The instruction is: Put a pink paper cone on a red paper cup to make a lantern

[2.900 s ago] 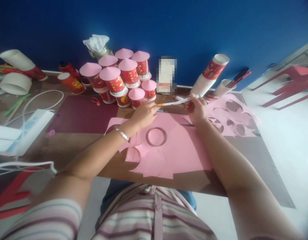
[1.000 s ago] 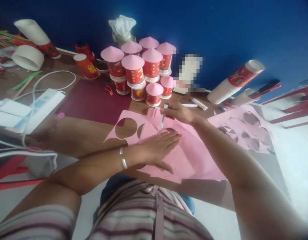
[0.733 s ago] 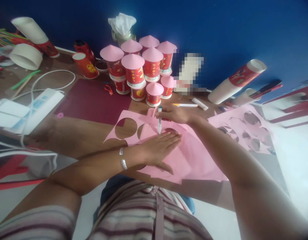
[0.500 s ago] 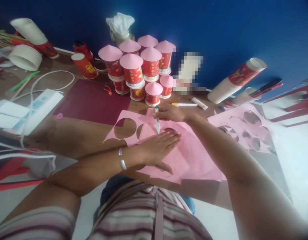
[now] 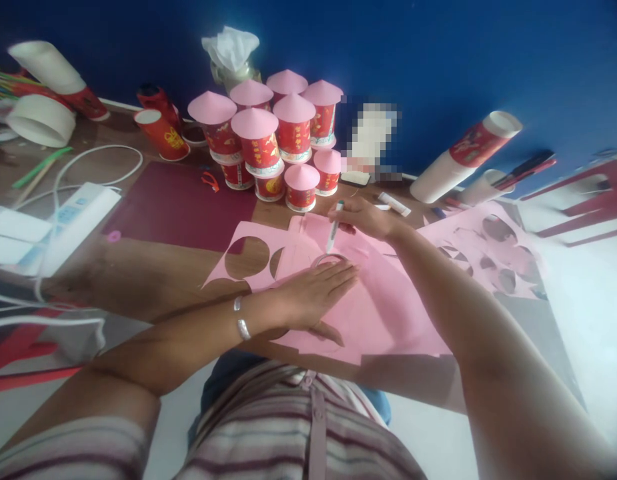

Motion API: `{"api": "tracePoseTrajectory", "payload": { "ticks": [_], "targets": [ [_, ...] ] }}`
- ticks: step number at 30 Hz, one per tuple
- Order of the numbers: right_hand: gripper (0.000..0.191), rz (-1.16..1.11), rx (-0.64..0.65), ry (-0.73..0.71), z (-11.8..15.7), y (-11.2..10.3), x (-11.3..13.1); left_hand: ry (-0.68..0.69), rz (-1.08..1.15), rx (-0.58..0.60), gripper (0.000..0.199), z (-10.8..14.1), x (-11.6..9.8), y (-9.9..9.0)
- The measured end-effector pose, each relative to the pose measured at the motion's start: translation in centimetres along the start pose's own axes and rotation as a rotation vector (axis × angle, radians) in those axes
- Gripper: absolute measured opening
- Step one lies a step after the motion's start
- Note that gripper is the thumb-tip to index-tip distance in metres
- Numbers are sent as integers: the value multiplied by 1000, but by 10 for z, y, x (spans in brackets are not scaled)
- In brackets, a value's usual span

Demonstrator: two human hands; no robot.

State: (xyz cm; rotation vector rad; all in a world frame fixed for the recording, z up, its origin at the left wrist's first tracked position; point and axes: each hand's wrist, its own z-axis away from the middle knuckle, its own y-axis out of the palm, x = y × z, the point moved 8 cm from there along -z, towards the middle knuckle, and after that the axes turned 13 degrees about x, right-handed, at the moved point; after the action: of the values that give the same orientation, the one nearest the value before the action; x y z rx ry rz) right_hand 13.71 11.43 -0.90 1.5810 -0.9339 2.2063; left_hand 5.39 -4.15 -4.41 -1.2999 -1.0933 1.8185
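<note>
My left hand [image 5: 315,293] lies flat, fingers stretched out, on pink paper [image 5: 383,313] and over the near part of a round, ring-like object [image 5: 333,257], mostly hidden. Just beyond it, my right hand [image 5: 361,217] grips a white marker [image 5: 333,230] with a green end. The marker's lower tip is at the far edge of the round object. To the left, a pink sheet with round holes [image 5: 221,263] lies partly under my left forearm.
Red cups with pink cone tops [image 5: 255,140] stand stacked at the back. A dark red mat [image 5: 178,207] and white power strip [image 5: 71,227] lie left. Cut pink scraps [image 5: 471,250] and a tall cup stack [image 5: 463,160] are on the right.
My right hand has moved the marker to the right along the far edge of the round object. My left hand remains flat in nearly the same place.
</note>
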Motion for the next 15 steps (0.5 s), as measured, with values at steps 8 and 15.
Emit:
{"api": "tracePoseTrajectory", "payload": {
  "ticks": [8, 15],
  "targets": [
    [50, -96, -276, 14, 60, -12, -29, 42, -38, -78, 120, 1, 2, 4],
    [42, -217, -469, -21, 99, 3, -42, 68, -28, -130, 110, -1, 3, -3]
  ]
}}
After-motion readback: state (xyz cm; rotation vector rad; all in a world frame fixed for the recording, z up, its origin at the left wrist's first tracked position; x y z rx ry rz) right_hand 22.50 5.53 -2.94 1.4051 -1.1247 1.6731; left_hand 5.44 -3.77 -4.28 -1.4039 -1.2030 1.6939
